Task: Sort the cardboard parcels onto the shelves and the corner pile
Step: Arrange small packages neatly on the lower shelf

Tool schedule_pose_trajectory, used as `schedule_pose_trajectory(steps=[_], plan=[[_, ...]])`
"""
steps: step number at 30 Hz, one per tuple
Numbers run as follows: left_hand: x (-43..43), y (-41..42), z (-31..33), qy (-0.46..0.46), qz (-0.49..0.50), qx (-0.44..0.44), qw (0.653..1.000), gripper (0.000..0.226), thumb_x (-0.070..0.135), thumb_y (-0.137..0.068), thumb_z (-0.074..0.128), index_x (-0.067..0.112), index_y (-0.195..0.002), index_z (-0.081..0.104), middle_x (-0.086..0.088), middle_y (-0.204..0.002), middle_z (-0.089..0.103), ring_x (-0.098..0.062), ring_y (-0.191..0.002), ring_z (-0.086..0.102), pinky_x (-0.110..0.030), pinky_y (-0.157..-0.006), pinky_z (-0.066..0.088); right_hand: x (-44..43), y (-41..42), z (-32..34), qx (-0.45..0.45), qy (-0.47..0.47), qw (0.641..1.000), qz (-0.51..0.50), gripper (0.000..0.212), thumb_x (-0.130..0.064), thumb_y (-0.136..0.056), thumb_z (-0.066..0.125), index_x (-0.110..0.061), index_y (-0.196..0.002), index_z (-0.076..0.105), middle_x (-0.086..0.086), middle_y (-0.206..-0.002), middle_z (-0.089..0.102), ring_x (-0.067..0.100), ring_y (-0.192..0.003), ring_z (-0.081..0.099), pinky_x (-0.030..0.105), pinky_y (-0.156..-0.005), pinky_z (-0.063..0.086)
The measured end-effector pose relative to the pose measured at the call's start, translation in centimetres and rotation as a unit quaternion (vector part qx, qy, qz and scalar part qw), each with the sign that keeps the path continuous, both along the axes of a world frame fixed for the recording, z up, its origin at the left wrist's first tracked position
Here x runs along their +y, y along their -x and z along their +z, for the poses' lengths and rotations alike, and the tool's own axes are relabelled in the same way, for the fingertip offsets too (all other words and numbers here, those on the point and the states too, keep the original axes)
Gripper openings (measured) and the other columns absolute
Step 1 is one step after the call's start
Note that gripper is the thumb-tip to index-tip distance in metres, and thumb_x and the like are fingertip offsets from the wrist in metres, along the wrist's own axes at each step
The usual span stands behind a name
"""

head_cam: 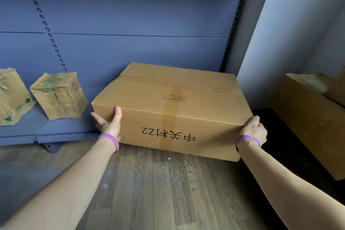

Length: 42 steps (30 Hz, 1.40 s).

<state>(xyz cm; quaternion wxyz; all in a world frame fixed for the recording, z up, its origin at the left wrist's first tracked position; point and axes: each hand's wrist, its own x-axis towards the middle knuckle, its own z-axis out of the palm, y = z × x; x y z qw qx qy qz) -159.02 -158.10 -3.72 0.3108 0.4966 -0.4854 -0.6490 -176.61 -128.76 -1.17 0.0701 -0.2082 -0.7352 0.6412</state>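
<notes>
Blue shelf (65,130), large parcel (168,99) at its edge, our left hand (109,124) flat against the left end, our right hand (253,129) curled round the right corner

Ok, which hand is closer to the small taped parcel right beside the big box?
Left. The left hand presses the big box's left end, just right of the small taped parcel; the right hand grips the box's opposite end, farther away.
</notes>
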Motion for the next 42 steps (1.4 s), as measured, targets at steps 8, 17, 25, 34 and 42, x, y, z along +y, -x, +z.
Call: schedule_pose_trajectory(steps=[8, 17, 25, 34, 42], plan=[[11.3, 3.9, -4.6, -0.187, -0.235, -0.058, 0.952, 0.100, 0.073, -0.077, 0.055, 0.022, -0.156, 0.019, -0.017, -0.159, 0.028, -0.035, -0.138, 0.042, -0.048, -0.100, 0.049, -1.3, -0.8, -0.5, -0.004, -0.013, 1.000, 0.028, 0.049, -0.040, -0.103, 0.028, -0.008, -0.114, 0.064, 0.010, -0.103, 0.058, 0.026, -0.092, 0.049, 0.035, -0.084, 0.038], [18.4, 7.1, -6.1, -0.340, -0.236, 0.073, 0.907, 0.085, 0.071, -0.081, 0.057, 0.017, -0.143, 0.035, -0.018, -0.137, 0.047, -0.029, -0.125, 0.051, -0.048, -0.107, 0.040, -0.6, -2.3, -1.1, 0.131, -0.143, 0.953, 0.235, 0.046, -0.014, -0.101, 0.031, -0.027, -0.139, 0.053, -0.002, -0.144, 0.052, 0.019, -0.131, 0.046, 0.023, -0.099, 0.034], [18.1, 6.6, -3.5, -0.350, -0.197, 0.108, 0.909, 0.074, 0.073, -0.078, 0.059, 0.019, -0.122, 0.033, -0.018, -0.121, 0.043, -0.038, -0.129, 0.047, -0.047, -0.108, 0.043, -1.7, -2.8, 0.6, 0.245, -0.108, 0.930, 0.252, 0.037, -0.012, -0.095, 0.033, -0.027, -0.098, 0.066, -0.011, -0.142, 0.050, 0.012, -0.145, 0.031, 0.013, -0.111, 0.018], [16.4, 3.5, -1.2, -0.354, -0.200, 0.127, 0.905, 0.095, 0.082, -0.068, 0.057, 0.002, -0.117, 0.048, -0.021, -0.118, 0.057, -0.033, -0.105, 0.060, -0.049, -0.085, 0.053, -4.1, -6.7, 4.1, 0.404, -0.187, 0.856, 0.262, 0.041, -0.026, -0.085, 0.029, -0.009, -0.086, 0.066, -0.004, -0.111, 0.069, 0.025, -0.143, 0.038, 0.038, -0.122, 0.004], [14.3, -0.1, 1.6, -0.333, -0.202, 0.146, 0.909, 0.100, 0.092, -0.057, 0.051, 0.012, -0.117, 0.061, -0.019, -0.120, 0.065, -0.038, -0.110, 0.062, -0.053, -0.076, 0.058, -7.2, -11.4, 7.3, 0.501, -0.283, 0.781, 0.242, 0.033, -0.029, -0.087, 0.042, -0.007, -0.084, 0.066, 0.004, -0.089, 0.067, 0.030, -0.102, 0.060, 0.046, -0.118, 0.023]])
